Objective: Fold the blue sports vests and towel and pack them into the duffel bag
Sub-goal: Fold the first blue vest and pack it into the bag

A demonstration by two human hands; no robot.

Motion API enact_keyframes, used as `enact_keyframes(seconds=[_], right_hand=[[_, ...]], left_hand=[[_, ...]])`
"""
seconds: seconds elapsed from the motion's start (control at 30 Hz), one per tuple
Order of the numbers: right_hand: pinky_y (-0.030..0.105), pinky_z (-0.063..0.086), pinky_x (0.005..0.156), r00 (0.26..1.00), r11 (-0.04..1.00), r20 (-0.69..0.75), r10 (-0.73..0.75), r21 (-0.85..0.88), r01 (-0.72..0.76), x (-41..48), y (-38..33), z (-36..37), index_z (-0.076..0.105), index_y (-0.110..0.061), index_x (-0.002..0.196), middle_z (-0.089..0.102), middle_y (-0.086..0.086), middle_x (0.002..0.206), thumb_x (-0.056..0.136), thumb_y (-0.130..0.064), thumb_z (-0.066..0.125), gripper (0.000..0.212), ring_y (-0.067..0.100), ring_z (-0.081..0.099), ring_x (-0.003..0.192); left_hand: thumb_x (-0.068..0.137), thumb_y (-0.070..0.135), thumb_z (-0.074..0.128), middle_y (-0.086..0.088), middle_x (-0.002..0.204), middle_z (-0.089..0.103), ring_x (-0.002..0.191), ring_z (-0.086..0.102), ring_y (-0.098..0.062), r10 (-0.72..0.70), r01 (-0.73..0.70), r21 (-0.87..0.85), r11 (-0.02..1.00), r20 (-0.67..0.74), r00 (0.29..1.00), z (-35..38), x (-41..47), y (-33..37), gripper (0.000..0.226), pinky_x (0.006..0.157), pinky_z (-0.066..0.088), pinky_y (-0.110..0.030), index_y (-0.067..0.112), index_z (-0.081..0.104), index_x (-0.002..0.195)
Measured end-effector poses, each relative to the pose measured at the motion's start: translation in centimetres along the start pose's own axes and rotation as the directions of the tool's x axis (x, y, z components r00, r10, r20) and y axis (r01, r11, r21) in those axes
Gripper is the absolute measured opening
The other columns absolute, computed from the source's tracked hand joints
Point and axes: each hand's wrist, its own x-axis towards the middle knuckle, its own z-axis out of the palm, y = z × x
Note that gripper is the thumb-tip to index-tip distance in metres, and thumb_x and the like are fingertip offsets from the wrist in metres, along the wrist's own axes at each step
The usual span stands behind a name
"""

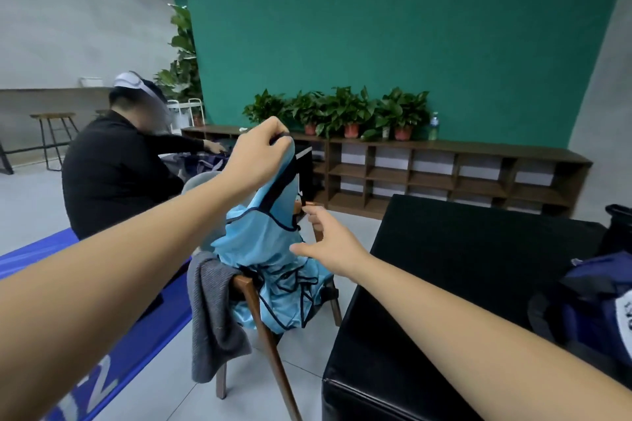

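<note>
1. Blue vest [260,243] is pinched by its strap in the raised left hand [260,157] and hangs lengthwise down onto the chair [270,345].
2. Right hand [330,246], fingers spread and empty, is held just right of the hanging cloth, below the left.
3. Duffel bag [595,304] is set on the counter [461,267], well right of both hands.

Black bench [461,267], right foreground. Wooden chair [270,338], just left of it. Blue floor mat [143,345] with white lettering, left. Seated person in black top [116,174], beyond the mat. Low wooden cubby shelf [444,164] along green wall [376,27], carrying a row of potted plants [345,113] and a clear bottle [433,126]. Stool [53,137], far left.
</note>
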Motion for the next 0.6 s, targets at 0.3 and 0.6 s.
enact_keyframes(seconds=[0.3, 0.6], right_hand=[[0.028, 0.049, 0.087, 0.989, 0.995, -0.146, 0.013, 0.099, 0.001, -5.1, -5.0, -3.9, 0.038, -0.030, 0.152, 0.053, -0.006, 0.133, 0.089, -0.032, 0.085, 0.079, 0.017, 0.057, 0.125], [0.044, 0.059, 0.102, 0.992, 0.997, -0.124, -0.025, 0.070, 0.034, -13.8, -7.4, -9.8, 0.079, -0.028, 0.118, 0.080, -0.015, 0.110, 0.102, -0.031, 0.070, 0.018, 0.010, 0.076, 0.103]], left_hand=[[0.102, 0.027, 0.054, 0.010, 0.081, 0.062, 0.076, 0.052, -0.012, 0.059, -0.067, -0.108, 0.992, -0.068, 0.996, -5.7, -1.6, 8.8, 0.010, 0.071, 0.041, -0.034, 0.019, 0.060, 0.097], [0.103, 0.027, 0.053, 0.010, 0.088, 0.062, 0.076, 0.051, -0.011, 0.082, -0.096, -0.164, 0.982, -0.091, 0.992, -9.3, -5.0, 16.2, 0.013, 0.066, 0.040, -0.032, 0.018, 0.062, 0.104]])
